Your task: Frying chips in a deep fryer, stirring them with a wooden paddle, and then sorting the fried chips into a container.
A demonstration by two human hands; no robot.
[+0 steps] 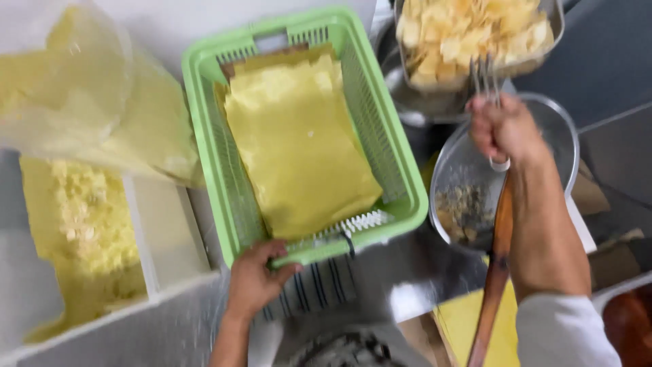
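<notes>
**One hand on the basket rim, the other lifting a frying skimmer**

Far to the left of the left hand (pixel 252 277) sits a clear plastic bag (pixel 75 95) of pale yellow sheets, tilted over a white tray (pixel 159 238) with yellow crumbly pieces heaped in its left compartment. The picture is blurred here, so finer detail cannot be told.

The left hand is closed around the near rim of the green plastic basket (pixel 401 183), fingers curled over the edge and thumb beneath. The basket lies just ahead of that hand, resting partly on a striped cloth (pixel 319 289), and holds a stack of flat yellow dough sheets (pixel 299 143) that fills most of its floor.

To the right, the right hand (pixel 506 129) is shut in a fist around the wire handle of a basket skimmer (pixel 475 34), held up and away from the body. The skimmer is full of pale fried chips, and hangs over a metal bowl (pixel 407 95). Just below that hand a round metal strainer (pixel 557 129) with a long wooden handle (pixel 499 272) holds a few dark fried scraps.

Judging by this, the step in hand seems to be draining a finished batch while the basket of raw sheets is steadied or pulled closer. The next move likely calls for holding the skimmer level so nothing spills, and for a firm grip on the rim, since the basket sits on cloth and could slide.
</notes>
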